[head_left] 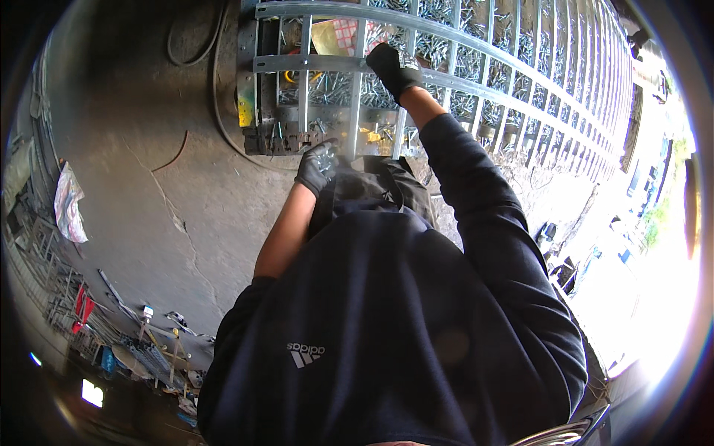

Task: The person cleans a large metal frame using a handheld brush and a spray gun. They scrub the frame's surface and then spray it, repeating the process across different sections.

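Note:
A metal rack of long rails [476, 88] and thin cross slats [357, 97] lies over a bench bed strewn with loose bolts [316, 91]. My right hand [394, 70], in a black glove, is closed at the nearer rail, close to where a slat crosses it; whatever its fingers hold is hidden. Lower and to the left, my left hand [317, 167], in a dark glove, stays by the bench's near edge, in front of my body. Its fingers are curled, with small pale, shiny bits at them that are too small to name.
A dark hose [217, 97] runs down the floor left of the bench. Yellow-and-red printed sheeting [342, 36] lies beneath the slats. Stacked metal parts [141, 353] stand at the lower left, near a crumpled pale sack [70, 201]. Bright light comes in at the right.

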Motion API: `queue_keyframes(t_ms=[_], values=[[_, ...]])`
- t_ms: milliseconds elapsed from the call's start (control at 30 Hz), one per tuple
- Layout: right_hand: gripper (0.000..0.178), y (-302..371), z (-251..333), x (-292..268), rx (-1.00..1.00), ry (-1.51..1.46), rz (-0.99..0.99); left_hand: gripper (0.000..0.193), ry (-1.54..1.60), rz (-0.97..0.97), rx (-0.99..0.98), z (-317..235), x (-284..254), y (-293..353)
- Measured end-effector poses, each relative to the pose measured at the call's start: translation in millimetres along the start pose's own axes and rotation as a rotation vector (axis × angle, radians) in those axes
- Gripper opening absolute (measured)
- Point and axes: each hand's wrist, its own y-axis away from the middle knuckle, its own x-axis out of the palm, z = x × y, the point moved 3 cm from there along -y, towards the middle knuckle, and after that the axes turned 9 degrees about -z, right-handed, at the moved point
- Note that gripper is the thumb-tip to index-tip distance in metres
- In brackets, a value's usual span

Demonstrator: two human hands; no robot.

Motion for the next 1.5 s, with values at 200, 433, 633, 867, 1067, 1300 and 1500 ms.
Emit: queue_keyframes(t_ms=[200, 433, 633, 867, 1067, 1300, 1500], values=[[0.025, 13.1, -9.5, -66.9, 0.259, -0.728, -0.054, 0.017, -0.032, 0.044, -0.166, 32.7, -6.9, -20.4], [0.024, 7.2, -12.3, -77.9, 0.283, -0.718, -0.056, 0.018, -0.051, 0.132, -0.221, 43.9, -7.9, -19.9], [0.022, -1.0, -11.2, -69.7, 0.232, -0.703, -0.035, 0.016, 0.041, -0.02, -0.062, 28.0, 34.4, -23.0], [0.026, -10.9, -6.3, -75.3, 0.188, -0.624, 0.039, 0.02, 0.005, -0.071, 0.003, 1.3, 65.7, -27.9], [0.027, -6.8, -6.9, -68.4, 0.315, -0.696, -0.027, 0.021, 0.015, -0.079, 0.084, 2.5, 56.2, 1.0], [0.027, -4.3, -7.3, -71.8, 0.228, -0.725, -0.056, 0.026, 0.082, 0.132, 0.175, -13.2, 57.8, 43.6], [0.034, 70.2, -27.3, -90.9, 0.326, -1.36, -0.276, 0.03, 0.215, 0.282, 0.162, -5.9, 114.1, 71.8]])
